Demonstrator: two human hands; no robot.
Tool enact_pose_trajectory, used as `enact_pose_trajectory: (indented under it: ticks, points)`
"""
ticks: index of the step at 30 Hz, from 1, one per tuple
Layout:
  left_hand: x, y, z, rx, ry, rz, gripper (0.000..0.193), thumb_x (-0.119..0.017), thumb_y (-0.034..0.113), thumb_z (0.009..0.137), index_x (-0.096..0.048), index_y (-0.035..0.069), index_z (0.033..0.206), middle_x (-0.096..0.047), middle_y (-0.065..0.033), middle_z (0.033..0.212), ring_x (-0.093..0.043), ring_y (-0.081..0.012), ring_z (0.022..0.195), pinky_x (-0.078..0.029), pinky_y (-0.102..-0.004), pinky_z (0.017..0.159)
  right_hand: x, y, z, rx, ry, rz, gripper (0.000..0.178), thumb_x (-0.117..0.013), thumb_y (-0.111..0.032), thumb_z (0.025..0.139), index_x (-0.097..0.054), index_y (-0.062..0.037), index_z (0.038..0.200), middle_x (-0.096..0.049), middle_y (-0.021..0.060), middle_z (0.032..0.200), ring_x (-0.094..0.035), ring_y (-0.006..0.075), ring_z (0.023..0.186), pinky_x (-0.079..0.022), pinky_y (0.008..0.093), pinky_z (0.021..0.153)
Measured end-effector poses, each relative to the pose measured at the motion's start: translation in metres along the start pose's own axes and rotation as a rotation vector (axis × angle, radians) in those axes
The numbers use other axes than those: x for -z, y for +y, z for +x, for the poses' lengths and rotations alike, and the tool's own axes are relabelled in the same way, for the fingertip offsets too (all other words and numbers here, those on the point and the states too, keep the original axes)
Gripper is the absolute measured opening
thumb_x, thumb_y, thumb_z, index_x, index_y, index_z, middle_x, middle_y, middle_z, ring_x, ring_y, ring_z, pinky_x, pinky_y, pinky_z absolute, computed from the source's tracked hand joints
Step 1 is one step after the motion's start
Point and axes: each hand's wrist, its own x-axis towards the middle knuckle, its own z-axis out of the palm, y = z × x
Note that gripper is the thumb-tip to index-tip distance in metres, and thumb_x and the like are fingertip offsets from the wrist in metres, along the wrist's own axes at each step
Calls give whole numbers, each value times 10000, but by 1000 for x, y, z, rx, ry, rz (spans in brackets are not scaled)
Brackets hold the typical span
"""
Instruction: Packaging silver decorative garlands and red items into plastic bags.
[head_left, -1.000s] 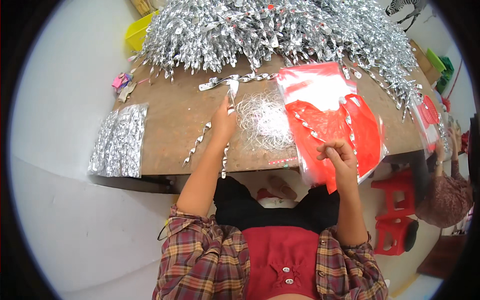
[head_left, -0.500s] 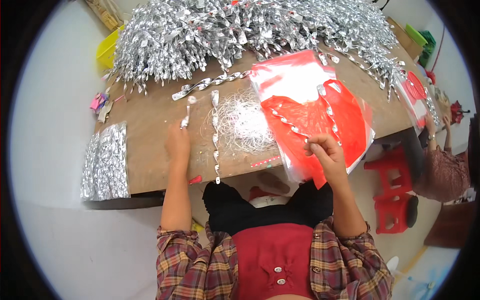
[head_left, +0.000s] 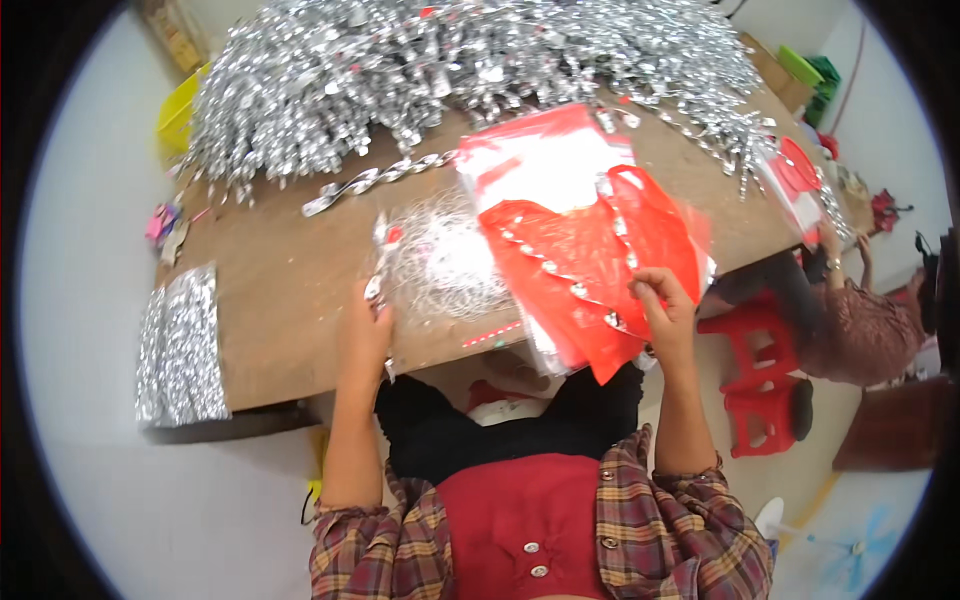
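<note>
My left hand (head_left: 366, 328) is closed on a silver twisted foil strip (head_left: 379, 262) at the left edge of a tangle of thin pale cord (head_left: 445, 258). The strip's upper end shows beyond my fingers, beside a small red spot. My right hand (head_left: 668, 300) is pinched together above a red plastic bag (head_left: 560, 255); what lies between its fingertips is too small to make out. Another twisted foil strip (head_left: 550, 267) runs slantwise across the bag toward that hand. Under the bag lie clear and red plastic sleeves (head_left: 545, 155).
A big heap of silver foil strips (head_left: 330, 100) covers the table's far side. A flat foil bundle (head_left: 185, 345) sits at the left corner. One strip (head_left: 375, 180) lies before the heap. At right are red stools (head_left: 755, 415) and another person (head_left: 875, 320) at work.
My left hand has come nearer to me and is now at the strip lying beside the cord. My right hand stays pinched over the bag. The whole view has shifted slightly.
</note>
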Motion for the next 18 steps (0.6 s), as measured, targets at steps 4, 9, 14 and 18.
enact_pose_trajectory:
  ticks: [4,9,14,18]
  points:
    - [15,14,-9,94,15,64,340,-583,78,784,-493,8,1104,-571,-91,840,-569,-182,749,-469,-307,689,17,11,-4,-46,47,58,99,-515,-27,894,-578,15,957,-607,27,880,-566,90,850,-452,232,790]
    - [26,17,-22,123,-53,-32,396,-565,85,803,-474,-2,1179,-589,-96,913,-565,-188,762,-467,-313,704,23,22,-6,-111,71,34,101,-537,-49,890,-587,16,949,-622,27,865,-562,79,833,-444,220,766]
    - [36,28,-33,-3,127,72,385,-526,122,875,-474,-2,1235,-592,-104,953,-558,-197,824,-454,-325,777,21,19,-4,-19,74,-26,90,-552,-37,874,-593,7,940,-614,16,849,-558,81,825,-442,228,748]
    - [35,66,-53,-212,93,159,325,-516,123,911,-544,-3,1209,-601,-104,1019,-561,-194,850,-447,-317,807,20,10,-8,43,104,-78,88,-555,-31,865,-596,4,934,-609,23,865,-555,84,835,-444,234,751]
